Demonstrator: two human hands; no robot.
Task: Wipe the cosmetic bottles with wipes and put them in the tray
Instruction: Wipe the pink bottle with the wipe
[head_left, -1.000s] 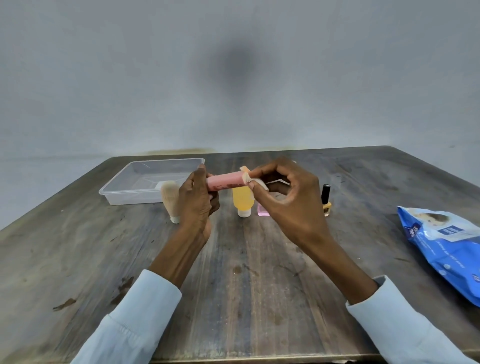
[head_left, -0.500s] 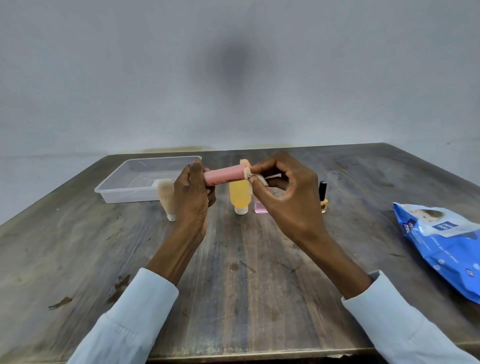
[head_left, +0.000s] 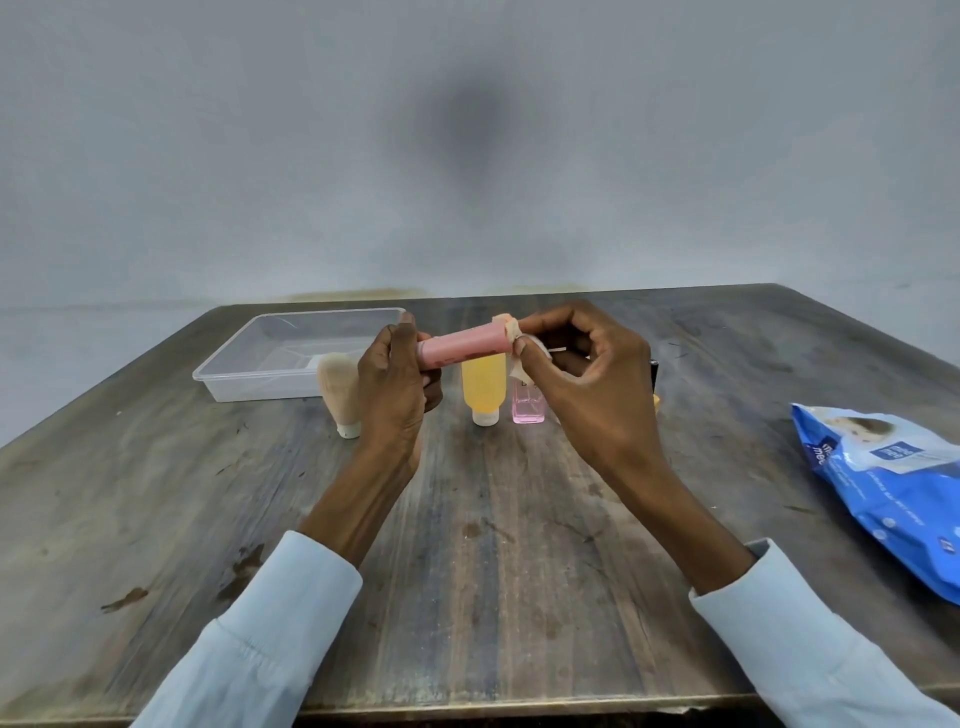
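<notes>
Across the surface (head_left: 519, 545) nothing has shifted; the tray (head_left: 291, 358) waits near the far left corner. Our left hand (head_left: 397, 384) still grips the pink bottle (head_left: 462, 347) aloft, our right hand (head_left: 587, 384) now pinching the wipe (head_left: 519, 358) around its cap end — still wiping.

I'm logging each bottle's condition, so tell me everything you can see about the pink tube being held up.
The pink tube is a slim, smooth, plastic-looking cylinder, held roughly level above the table, its right end slightly higher. The left hand grips its left end; the right hand pinches a white wipe against its pale peach cap end. Faint darker marks show on its side; they are unreadable.
</notes>
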